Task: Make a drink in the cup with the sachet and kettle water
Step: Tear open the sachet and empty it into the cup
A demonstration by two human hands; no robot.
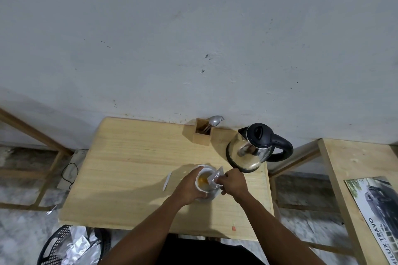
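Observation:
A white cup [203, 188] stands on the wooden table [133, 174], with orange powder [203, 179] lying in its bottom. My left hand [189, 187] wraps around the cup's left side. My right hand [233, 183] pinches a silvery sachet [215, 176], tilted mouth-down over the cup's right rim. A steel kettle with a black lid and handle [256, 146] sits on its base just behind and to the right of the cup.
A torn white strip [167, 180] lies left of the cup. A wooden holder with a spoon and fork [203, 132] stands at the table's back edge. A black basket with foil wrappers [71, 245] sits on the floor at lower left. Another wooden table [355, 170] stands to the right.

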